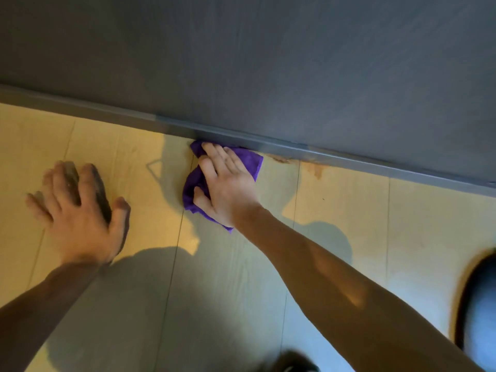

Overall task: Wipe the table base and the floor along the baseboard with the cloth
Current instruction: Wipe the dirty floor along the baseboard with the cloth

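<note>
A purple cloth (249, 159) lies bunched on the pale wood floor (335, 210), right against the grey baseboard (349, 159). My right hand (228, 183) presses flat on top of the cloth, fingers pointing at the baseboard and thumb curled round the cloth's near edge. To the left, my left hand (77, 208) rests on the floor with its fingers spread and nothing in it. No table base is in view.
A dark grey wall (268, 63) rises above the baseboard. Brownish stains (314, 167) mark the floor beside the baseboard, just right of the cloth. A dark blurred shape (480, 304), hard to identify, sits at the right edge.
</note>
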